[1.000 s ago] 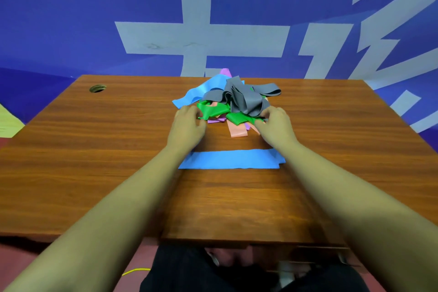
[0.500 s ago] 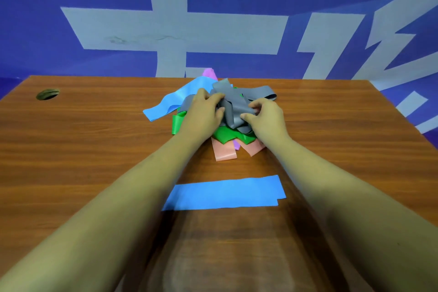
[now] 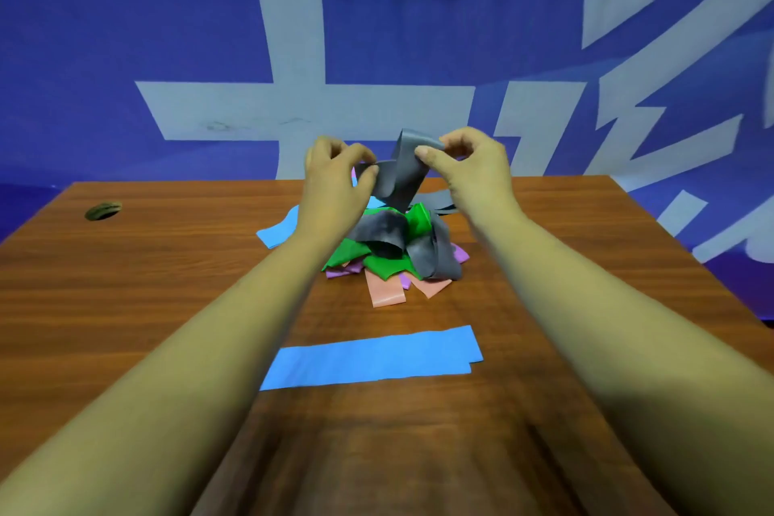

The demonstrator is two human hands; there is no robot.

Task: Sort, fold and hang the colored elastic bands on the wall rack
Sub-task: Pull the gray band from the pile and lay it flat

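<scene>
Hanging above the tangled pile (image 3: 377, 260) of green, purple, pink and blue bands, the gray band (image 3: 402, 176) is pinched near its top by the left hand (image 3: 335, 184) and right hand (image 3: 473, 168), fingers (image 3: 426, 153) curled onto it. Its lower part trails into the pile. Nearer, a folded blue band (image 3: 372, 358) lies flat on the table (image 3: 125, 285).

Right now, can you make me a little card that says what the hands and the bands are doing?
Left hand: pinches the grey band
Right hand: pinches the same band's top end
Grey band: held up above the pile, lower part trailing into it
Pile: green, purple, pink, blue and grey bands tangled on the table
Flat blue band: lies alone, nearer the person
</scene>
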